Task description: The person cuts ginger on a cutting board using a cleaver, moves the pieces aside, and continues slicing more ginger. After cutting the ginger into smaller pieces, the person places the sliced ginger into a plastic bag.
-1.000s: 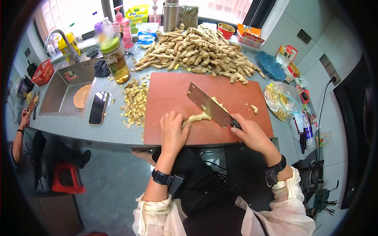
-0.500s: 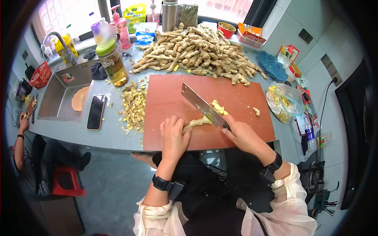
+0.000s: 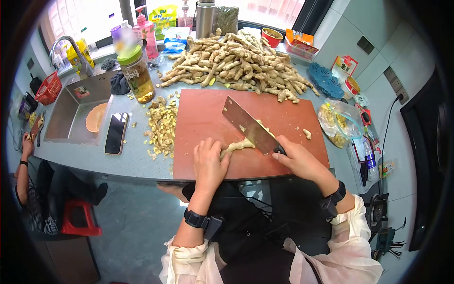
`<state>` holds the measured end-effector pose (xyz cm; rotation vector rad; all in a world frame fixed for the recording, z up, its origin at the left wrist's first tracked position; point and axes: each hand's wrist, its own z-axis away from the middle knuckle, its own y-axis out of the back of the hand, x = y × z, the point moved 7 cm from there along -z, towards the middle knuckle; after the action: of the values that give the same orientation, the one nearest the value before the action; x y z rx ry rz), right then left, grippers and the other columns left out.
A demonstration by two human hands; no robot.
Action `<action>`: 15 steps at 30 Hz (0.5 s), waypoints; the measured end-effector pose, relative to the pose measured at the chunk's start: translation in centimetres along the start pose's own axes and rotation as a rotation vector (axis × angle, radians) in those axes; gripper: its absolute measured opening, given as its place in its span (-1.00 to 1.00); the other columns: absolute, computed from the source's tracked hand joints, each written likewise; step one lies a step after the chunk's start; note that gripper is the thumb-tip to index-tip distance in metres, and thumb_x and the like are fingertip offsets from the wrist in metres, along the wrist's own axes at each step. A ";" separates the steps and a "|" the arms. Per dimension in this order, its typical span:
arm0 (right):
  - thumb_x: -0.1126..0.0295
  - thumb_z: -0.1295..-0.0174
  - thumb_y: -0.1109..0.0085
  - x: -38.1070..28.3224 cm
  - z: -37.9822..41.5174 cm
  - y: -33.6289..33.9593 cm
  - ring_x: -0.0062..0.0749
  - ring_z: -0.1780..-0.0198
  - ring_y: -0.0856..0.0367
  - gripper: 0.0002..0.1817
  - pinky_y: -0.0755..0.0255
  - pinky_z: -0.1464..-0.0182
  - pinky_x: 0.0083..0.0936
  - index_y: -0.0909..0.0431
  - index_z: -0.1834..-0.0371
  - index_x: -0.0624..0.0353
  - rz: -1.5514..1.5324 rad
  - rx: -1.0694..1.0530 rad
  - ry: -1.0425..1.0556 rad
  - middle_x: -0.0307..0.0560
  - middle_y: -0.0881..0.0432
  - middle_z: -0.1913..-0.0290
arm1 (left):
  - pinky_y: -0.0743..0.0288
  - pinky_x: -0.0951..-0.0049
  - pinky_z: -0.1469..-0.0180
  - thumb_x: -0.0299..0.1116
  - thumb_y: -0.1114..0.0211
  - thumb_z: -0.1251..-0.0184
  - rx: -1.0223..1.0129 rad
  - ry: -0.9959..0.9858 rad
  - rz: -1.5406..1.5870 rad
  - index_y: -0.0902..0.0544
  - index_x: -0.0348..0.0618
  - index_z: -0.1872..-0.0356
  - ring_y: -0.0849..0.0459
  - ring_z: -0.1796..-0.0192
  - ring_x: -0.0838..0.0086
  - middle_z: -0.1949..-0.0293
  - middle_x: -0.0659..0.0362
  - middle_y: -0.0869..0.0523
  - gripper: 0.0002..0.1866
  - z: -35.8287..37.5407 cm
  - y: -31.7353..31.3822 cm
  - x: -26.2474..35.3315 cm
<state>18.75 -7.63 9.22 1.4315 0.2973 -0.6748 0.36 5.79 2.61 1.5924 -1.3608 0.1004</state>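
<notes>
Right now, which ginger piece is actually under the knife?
The single ginger root on the red cutting board, pinned by the left hand beneath the cleaver; the other roots sit heaped behind the board.

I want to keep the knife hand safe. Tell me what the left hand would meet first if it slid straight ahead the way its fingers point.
The left hand points up and right along the ginger piece it presses down. Going on, it would probably meet the cleaver blade first, which crosses the ginger's far end; depth is hard to judge.

Around one red cutting board (image 3: 283,123): one cleaver (image 3: 248,125), one phone (image 3: 116,132), one green-lidded jar (image 3: 136,73), one ginger heap (image 3: 236,61) (roots too many to count), two hands.
</notes>
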 end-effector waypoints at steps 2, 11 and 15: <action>0.27 -0.54 -0.15 0.1 -0.3 -0.2 0.41 -0.11 -0.59 -0.62 -0.45 -0.09 0.07 -0.30 -0.21 0.28 -0.012 -0.034 -0.001 0.44 -0.63 -0.01 | -0.38 0.12 -0.12 -0.34 -0.51 -0.19 -0.003 0.000 -0.011 -0.67 -0.14 0.30 -0.57 0.04 0.11 0.24 0.10 -0.59 -0.82 -0.1 0.2 0.1; 0.28 -0.54 -0.13 0.1 -1.2 -0.7 0.44 -0.03 -0.62 -0.62 -0.46 -0.04 0.12 -0.27 -0.20 0.28 0.040 -0.062 -0.042 0.45 -0.65 0.11 | -0.35 0.14 -0.24 -0.35 -0.49 -0.22 -0.057 0.021 -0.004 -0.71 -0.13 0.25 -0.58 -0.01 0.15 0.21 0.11 -0.60 -0.84 -0.3 -0.1 0.1; 0.28 -0.53 -0.13 0.0 -2.1 -1.5 0.42 0.01 -0.64 -0.63 -0.47 -0.01 0.13 -0.28 -0.19 0.27 0.080 -0.024 0.003 0.42 -0.67 0.14 | -0.36 0.14 -0.23 -0.35 -0.49 -0.23 -0.056 0.006 -0.017 -0.71 -0.13 0.25 -0.58 -0.01 0.15 0.21 0.12 -0.60 -0.84 -0.2 -0.1 0.2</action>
<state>18.32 -5.62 7.75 1.4146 0.2487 -0.6021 0.59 5.77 2.79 1.5559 -1.3340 0.0565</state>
